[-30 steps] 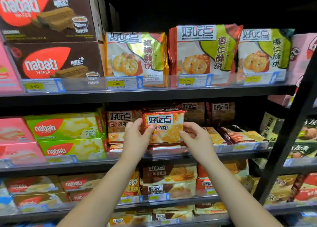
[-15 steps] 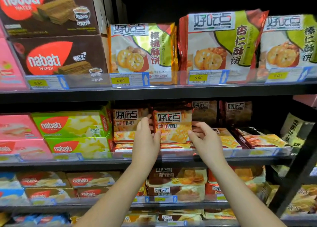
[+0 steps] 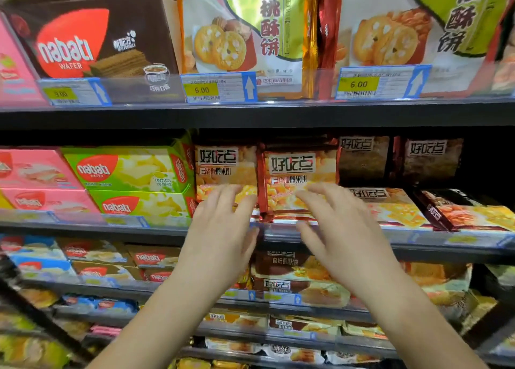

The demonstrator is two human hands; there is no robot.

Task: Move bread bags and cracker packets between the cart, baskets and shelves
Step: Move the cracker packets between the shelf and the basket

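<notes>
An orange cracker packet with a dark red edge stands upright on the middle shelf, beside a matching packet on its left. My left hand hovers just in front of the shelf edge, fingers straight and spread, holding nothing. My right hand is level with it on the right, fingers spread and blurred, also holding nothing. Both hands sit in front of the packets' lower parts. Whether the fingertips touch the packets cannot be told.
Green and pink Nabati wafer boxes fill the middle shelf's left. More cracker packets lie flat on its right. Large biscuit bags and brown wafer boxes stand on the upper shelf. Lower shelves hold several more packets.
Both hands held the orange packet and set it upright on the middle shelf. They have let go and their fingers are spread. The view has moved closer to the shelf.
</notes>
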